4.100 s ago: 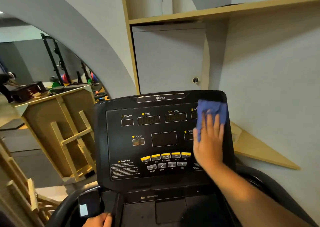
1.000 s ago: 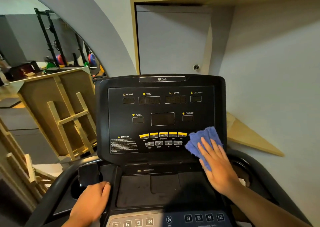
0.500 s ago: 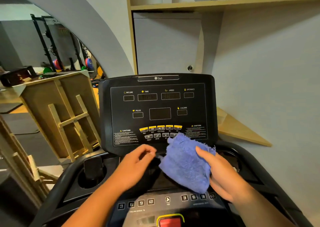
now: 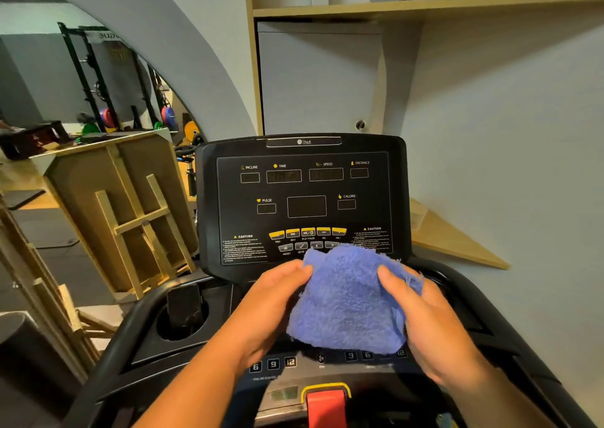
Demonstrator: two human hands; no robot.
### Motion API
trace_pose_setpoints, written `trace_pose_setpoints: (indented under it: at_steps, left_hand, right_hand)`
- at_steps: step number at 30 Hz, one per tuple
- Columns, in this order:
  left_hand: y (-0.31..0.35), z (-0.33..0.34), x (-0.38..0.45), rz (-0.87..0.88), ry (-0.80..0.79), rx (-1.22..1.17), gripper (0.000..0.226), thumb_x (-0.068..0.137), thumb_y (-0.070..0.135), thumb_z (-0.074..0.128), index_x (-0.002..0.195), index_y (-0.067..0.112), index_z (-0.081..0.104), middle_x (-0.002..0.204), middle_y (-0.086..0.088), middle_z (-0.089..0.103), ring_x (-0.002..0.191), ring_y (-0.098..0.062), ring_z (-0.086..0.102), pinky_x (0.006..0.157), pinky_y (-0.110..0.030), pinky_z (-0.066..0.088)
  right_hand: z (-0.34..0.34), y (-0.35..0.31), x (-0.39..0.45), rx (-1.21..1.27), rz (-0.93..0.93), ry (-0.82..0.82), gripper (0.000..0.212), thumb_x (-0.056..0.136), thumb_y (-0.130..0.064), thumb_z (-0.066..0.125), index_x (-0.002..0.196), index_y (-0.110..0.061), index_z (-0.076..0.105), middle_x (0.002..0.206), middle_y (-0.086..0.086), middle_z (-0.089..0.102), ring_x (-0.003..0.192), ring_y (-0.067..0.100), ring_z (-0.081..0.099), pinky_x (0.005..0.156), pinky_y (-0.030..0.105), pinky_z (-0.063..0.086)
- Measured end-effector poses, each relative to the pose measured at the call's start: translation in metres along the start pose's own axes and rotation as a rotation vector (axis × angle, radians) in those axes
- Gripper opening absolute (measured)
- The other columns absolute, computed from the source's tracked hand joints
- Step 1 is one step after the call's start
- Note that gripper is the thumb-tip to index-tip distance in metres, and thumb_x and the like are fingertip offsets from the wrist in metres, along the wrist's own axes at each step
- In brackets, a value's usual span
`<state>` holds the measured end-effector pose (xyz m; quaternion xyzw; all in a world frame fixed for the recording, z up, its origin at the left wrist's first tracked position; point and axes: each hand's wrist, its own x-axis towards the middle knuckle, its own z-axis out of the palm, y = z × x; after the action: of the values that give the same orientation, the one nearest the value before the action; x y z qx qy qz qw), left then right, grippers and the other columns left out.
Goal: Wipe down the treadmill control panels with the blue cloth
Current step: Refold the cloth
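Observation:
The blue cloth is fluffy and hangs spread between both hands, in front of the lower edge of the treadmill's black upper control panel. My left hand grips its left edge. My right hand pinches its right edge, thumb on top. The cloth hides part of the panel's bottom buttons and part of the lower control strip with its numbered keys. A red stop button sits below.
A cup holder with a dark object in it lies left of the console. A wooden frame structure stands to the left, a grey wall and a wooden shelf to the right. Gym racks show far left.
The cloth came off the upper panel's lower right corner. My left hand left the handlebar and took the cloth's left edge, and both hands now hold it spread.

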<state>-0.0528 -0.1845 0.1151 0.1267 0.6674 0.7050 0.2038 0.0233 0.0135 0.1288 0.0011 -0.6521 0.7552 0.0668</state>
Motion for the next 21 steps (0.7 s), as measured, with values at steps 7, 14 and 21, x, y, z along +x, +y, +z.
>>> trace_pose_setpoints:
  at_steps: [7, 14, 21]
  left_hand:
    - [0.016, 0.008, 0.002, -0.005, 0.154, -0.279, 0.025, 0.096, 0.034, 0.054, 0.099, 0.013, 0.067, 0.090, -0.019, 0.065, 0.085, -0.029, 0.062, 0.077, -0.044, 0.048]
    - [0.045, 0.015, -0.011, 0.043, 0.172, -0.084, 0.028, 0.100, 0.029, 0.049, 0.089, 0.006, 0.061, 0.076, -0.010, 0.059, 0.067, -0.019, 0.057, 0.061, -0.033, 0.043]
    - [0.069, 0.025, -0.011, 0.229, 0.376, 0.637, 0.038, 0.104, 0.036, 0.041, 0.070, 0.020, 0.042, 0.062, 0.006, 0.038, 0.052, -0.006, 0.031, 0.054, -0.029, 0.026]
  right_hand:
    - [-0.004, 0.011, -0.025, -0.971, -0.920, -0.154, 0.026, 0.103, -0.046, 0.048, 0.113, -0.037, 0.069, 0.143, -0.010, 0.056, 0.140, 0.024, 0.044, 0.114, 0.047, 0.031]
    - [-0.018, 0.020, -0.032, -0.668, -0.589, -0.415, 0.045, 0.095, -0.062, 0.052, 0.130, -0.035, 0.064, 0.149, -0.009, 0.051, 0.146, 0.022, 0.037, 0.117, 0.041, 0.031]
    - [0.014, 0.023, -0.020, -0.424, -0.034, -0.152, 0.092, 0.054, -0.076, 0.081, 0.135, -0.055, 0.040, 0.131, -0.033, 0.057, 0.125, -0.009, 0.051, 0.114, 0.034, 0.038]
